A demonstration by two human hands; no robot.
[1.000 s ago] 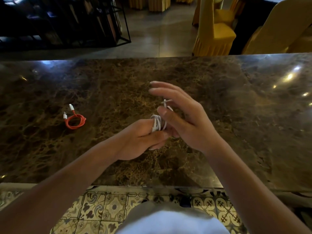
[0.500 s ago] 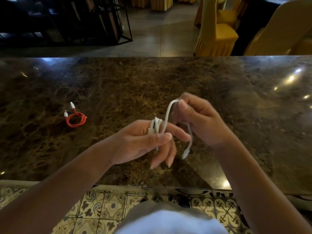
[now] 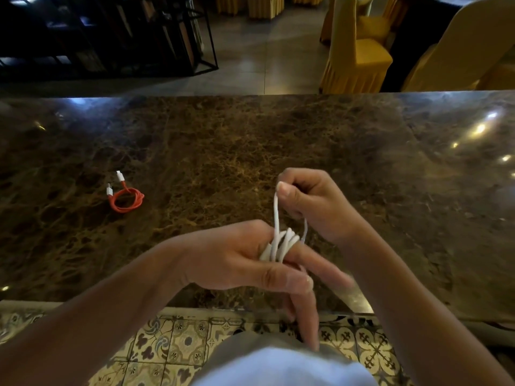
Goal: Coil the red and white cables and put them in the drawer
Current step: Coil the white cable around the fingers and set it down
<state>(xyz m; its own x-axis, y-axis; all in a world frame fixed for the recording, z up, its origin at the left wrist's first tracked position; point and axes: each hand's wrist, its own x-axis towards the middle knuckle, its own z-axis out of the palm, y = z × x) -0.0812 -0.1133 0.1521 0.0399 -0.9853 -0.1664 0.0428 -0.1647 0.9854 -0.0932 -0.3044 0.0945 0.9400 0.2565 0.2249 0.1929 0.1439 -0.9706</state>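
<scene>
The white cable (image 3: 281,242) is wound in several loops around the fingers of my left hand (image 3: 245,260), which is held over the near edge of the counter. My right hand (image 3: 312,203), just beyond it, pinches a loop of the same cable and holds it taut above the coil. The red cable (image 3: 126,197) lies coiled on the dark marble counter (image 3: 223,151) to the left, its two white plugs pointing away from me. No drawer is in view.
Patterned floor tiles (image 3: 172,344) show below the counter's near edge. Beyond the far edge stand yellow covered chairs (image 3: 359,51) and a black metal rack (image 3: 139,37).
My right hand has lifted the loose end and carried it over the coil, so the dangling plug no longer hangs below. My left hand has shifted right and nearer to me.
</scene>
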